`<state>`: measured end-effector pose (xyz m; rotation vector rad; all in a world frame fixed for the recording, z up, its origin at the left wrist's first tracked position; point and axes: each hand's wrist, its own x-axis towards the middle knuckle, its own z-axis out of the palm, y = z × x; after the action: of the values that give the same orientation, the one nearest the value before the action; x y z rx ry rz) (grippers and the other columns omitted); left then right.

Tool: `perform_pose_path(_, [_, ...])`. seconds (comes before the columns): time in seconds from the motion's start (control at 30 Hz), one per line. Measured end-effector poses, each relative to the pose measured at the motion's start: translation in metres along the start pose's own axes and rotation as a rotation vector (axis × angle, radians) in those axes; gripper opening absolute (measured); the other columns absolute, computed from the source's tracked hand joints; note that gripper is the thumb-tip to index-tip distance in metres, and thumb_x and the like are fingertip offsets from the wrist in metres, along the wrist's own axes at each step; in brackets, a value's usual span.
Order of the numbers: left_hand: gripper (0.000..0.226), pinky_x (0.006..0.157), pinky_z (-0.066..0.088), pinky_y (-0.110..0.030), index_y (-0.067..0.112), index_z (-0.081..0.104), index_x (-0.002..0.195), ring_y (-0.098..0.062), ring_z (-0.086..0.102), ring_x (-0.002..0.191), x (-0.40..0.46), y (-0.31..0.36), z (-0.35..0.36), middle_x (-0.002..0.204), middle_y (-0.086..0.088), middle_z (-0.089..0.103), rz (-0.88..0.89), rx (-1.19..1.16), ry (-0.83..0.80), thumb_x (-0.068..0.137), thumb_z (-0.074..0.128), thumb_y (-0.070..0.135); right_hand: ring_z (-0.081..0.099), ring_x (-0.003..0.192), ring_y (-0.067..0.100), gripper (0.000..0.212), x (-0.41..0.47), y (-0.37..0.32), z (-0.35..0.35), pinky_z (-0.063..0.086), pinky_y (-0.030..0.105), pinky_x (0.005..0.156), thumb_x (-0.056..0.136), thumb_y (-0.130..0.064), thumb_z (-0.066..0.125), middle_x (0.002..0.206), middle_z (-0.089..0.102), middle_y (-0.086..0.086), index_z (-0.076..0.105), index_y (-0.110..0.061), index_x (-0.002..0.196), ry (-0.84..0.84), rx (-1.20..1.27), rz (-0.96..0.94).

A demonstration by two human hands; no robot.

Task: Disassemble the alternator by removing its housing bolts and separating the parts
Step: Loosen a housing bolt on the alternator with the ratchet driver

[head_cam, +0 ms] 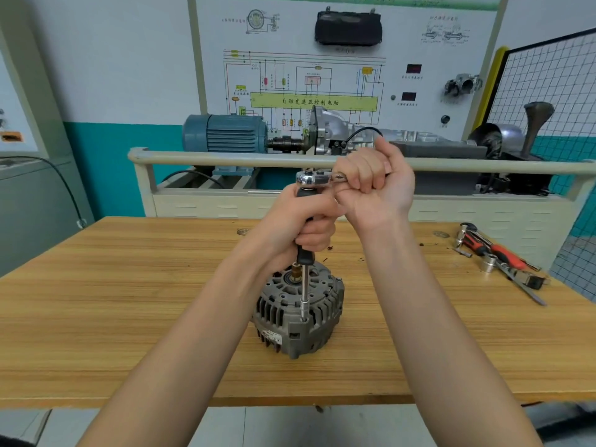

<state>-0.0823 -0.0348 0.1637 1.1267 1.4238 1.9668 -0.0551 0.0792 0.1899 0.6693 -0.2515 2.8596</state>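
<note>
A grey alternator (298, 312) stands on the wooden workbench (129, 301), shaft end up, with a brass-coloured stub at its top centre. A long socket extension (304, 293) stands upright on a bolt at the housing's near rim. Its black handle passes through my left hand (303, 217), which grips it just above the alternator. A chrome ratchet head (311, 179) sits on top of the handle. My right hand (375, 182) grips the ratchet's handle, which points right and is mostly hidden in the fist.
Loose tools lie at the bench's right end: red-handled pliers (496, 250), a socket (489, 263) and a screwdriver (522, 285). Behind the bench stands a training rig with a blue motor (225, 133), a gearbox and a wiring-diagram board. A wire-mesh panel (554, 91) is at right.
</note>
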Motion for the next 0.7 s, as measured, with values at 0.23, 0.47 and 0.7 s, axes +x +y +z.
perform_pose_path(0.23, [0.049,0.038,0.017,-0.015,0.023,0.034,0.048,-0.008,0.015,0.036,0.002,-0.006,0.013,0.043,0.006,0.024,0.116,0.107,0.388,0.079,0.05,-0.011,0.013,0.036,0.009,0.053,-0.035,0.026,0.015,0.021,0.024,0.042,0.092,-0.008,0.038,0.036,0.021,-0.007,0.035,-0.02,0.041,-0.2,-0.472,-0.472])
perform_pose_path(0.47, [0.041,0.04,0.021,-0.018,0.016,0.037,0.056,-0.009,0.026,0.041,0.002,-0.01,0.015,0.049,0.0,0.033,0.23,0.211,0.62,0.083,0.056,-0.008,0.027,0.037,0.007,0.038,-0.043,0.055,0.014,0.023,0.025,0.048,0.082,-0.005,0.051,0.04,0.033,-0.006,0.045,-0.022,0.049,-0.365,-0.778,-0.789])
perform_pose_path(0.7, [0.034,0.041,0.032,-0.02,0.016,0.044,0.051,-0.013,0.033,0.036,-0.005,-0.002,-0.004,0.042,0.002,0.037,0.093,0.064,0.058,0.075,0.06,-0.001,0.006,0.037,0.01,0.048,-0.016,0.007,0.009,0.018,0.02,0.038,0.085,-0.014,0.041,0.03,0.024,-0.004,0.035,-0.015,0.037,-0.104,-0.141,-0.124])
